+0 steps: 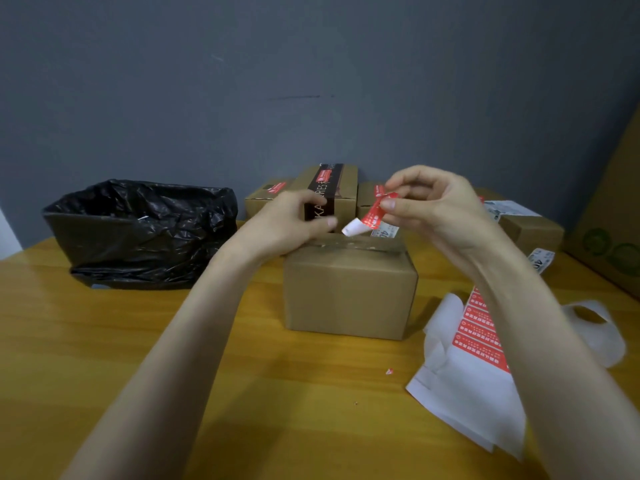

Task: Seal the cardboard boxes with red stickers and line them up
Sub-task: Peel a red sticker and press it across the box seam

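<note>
My right hand [433,209] pinches a red sticker [375,211] between thumb and forefinger, right of centre in the frame, with its lower end curling white just above the box top. My left hand [298,220] rests with bent fingers on the far left corner of the plain cardboard box [349,289] in the middle; I cannot tell whether it grips the box. Behind this box, a row of sealed boxes [266,197] with red stickers stands against the grey wall. The sticker sheet [479,323] lies at lower right on the wooden table [173,341], partly under my right forearm. A bin lined with a black bag [138,233] sits at left.
</note>
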The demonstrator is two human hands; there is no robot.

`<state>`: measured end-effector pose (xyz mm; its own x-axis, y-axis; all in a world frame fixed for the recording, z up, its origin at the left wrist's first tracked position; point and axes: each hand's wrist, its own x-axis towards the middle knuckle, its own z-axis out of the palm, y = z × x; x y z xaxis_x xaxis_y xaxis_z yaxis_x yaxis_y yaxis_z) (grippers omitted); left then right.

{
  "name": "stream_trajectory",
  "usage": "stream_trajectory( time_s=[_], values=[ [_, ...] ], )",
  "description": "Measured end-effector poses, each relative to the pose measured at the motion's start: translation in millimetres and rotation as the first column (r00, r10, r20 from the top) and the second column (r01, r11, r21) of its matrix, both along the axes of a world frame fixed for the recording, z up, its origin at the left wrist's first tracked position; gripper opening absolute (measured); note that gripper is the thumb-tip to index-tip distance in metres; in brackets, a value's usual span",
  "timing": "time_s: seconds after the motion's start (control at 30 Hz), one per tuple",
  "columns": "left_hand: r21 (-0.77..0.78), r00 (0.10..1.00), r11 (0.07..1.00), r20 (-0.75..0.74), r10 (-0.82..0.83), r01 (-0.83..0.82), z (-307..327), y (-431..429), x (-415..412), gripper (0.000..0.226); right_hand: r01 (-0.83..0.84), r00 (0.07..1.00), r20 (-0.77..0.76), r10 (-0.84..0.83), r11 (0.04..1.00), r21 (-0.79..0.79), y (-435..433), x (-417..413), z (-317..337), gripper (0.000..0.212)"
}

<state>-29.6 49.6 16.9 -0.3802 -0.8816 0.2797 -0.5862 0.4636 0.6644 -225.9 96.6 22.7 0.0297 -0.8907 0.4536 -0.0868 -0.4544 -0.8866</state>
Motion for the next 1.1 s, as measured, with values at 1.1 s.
stream_trajectory(
  time_s=[1.1],
  values=[
    [0.043,0.789,0.993,-0.611,-0.06,0.109,7.0,19.9,-25.3,0.015,0.115,0.916,0.369,-0.156,0.985,0.132,7.4,41.2,-2.1,0.015]
  ],
)
